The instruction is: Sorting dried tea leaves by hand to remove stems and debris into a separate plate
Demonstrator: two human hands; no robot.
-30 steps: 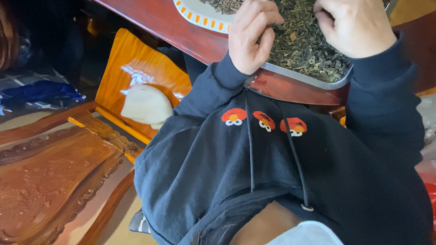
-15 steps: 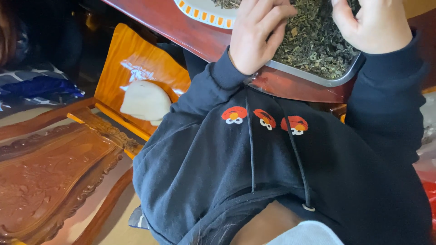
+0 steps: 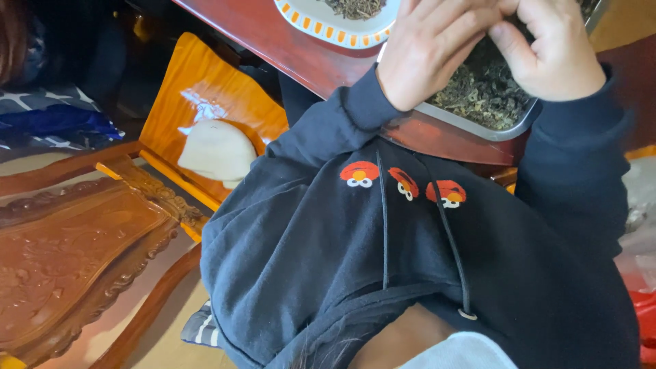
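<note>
We look down past a dark red polished table (image 3: 287,48) whose edge crosses the top of the view. Beside it stands an orange wooden chair (image 3: 205,102), its glossy seat catching a bright patch of light, and a pale rounded lump (image 3: 217,152), perhaps a cloth or a bag, lies on it. Lower left sits a carved brown wooden seat (image 3: 75,253) with an ornate rim. Blue and patterned fabric (image 3: 55,123) lies in shadow at far left. The floor (image 3: 164,342) looks tan.

Left hand (image 3: 427,51) raised at far centre, fingers curled; right hand (image 3: 553,51) just beside, fingertips meeting; dark-sleeved forearms angled inward.
</note>
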